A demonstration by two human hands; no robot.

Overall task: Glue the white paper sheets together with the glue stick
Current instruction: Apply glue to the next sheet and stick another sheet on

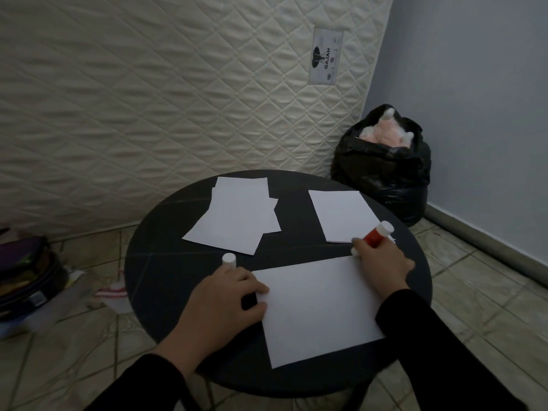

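Note:
A white paper sheet (pixel 317 307) lies on the near part of the round black table (pixel 166 262). My left hand (pixel 228 295) rests on the sheet's left edge and grips the white glue cap (pixel 229 259), which sticks up behind the fingers. My right hand (pixel 382 265) grips the red glue stick (pixel 375 235), whose tip touches the sheet's far right corner. A loose stack of white sheets (pixel 237 218) lies at the far middle. Another white sheet (pixel 341 215) lies at the far right.
A quilted mattress (pixel 148 99) leans upright behind the table. A black rubbish bag (pixel 385 170) stands on the tiled floor at the far right, beside a blue wall. Stacked books or boxes (pixel 26 280) sit on the floor at the left.

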